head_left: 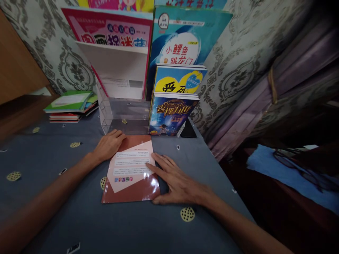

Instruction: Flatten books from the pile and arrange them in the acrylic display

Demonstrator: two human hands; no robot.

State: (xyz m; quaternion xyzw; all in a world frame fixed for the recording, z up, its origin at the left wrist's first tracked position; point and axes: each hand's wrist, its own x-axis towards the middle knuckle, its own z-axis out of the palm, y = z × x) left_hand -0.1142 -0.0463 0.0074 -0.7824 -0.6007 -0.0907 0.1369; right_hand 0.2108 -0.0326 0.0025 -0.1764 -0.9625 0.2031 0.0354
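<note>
A brown-red book (132, 192) with a pale pink text panel lies flat on the cloth, its print upside down to me. My left hand (109, 144) rests at the book's upper left corner, fingers stretched forward and close together, touching the edge. On the other side my right hand (176, 180) lies with fingers spread, fingertips on the right edge and thumb by the lower right corner. Just behind the book stands a clear tiered rack (107, 113), its lowest left pocket without a book. A dark blue book (171, 114) sits in the lowest right pocket.
Above in the rack are a blue-yellow book (181, 77), a teal book (196, 35) and a pink book (113, 26). A stack of books (69, 102) lies at left. The dark patterned cloth (127, 229) ends at right, beside a curtain (246, 102).
</note>
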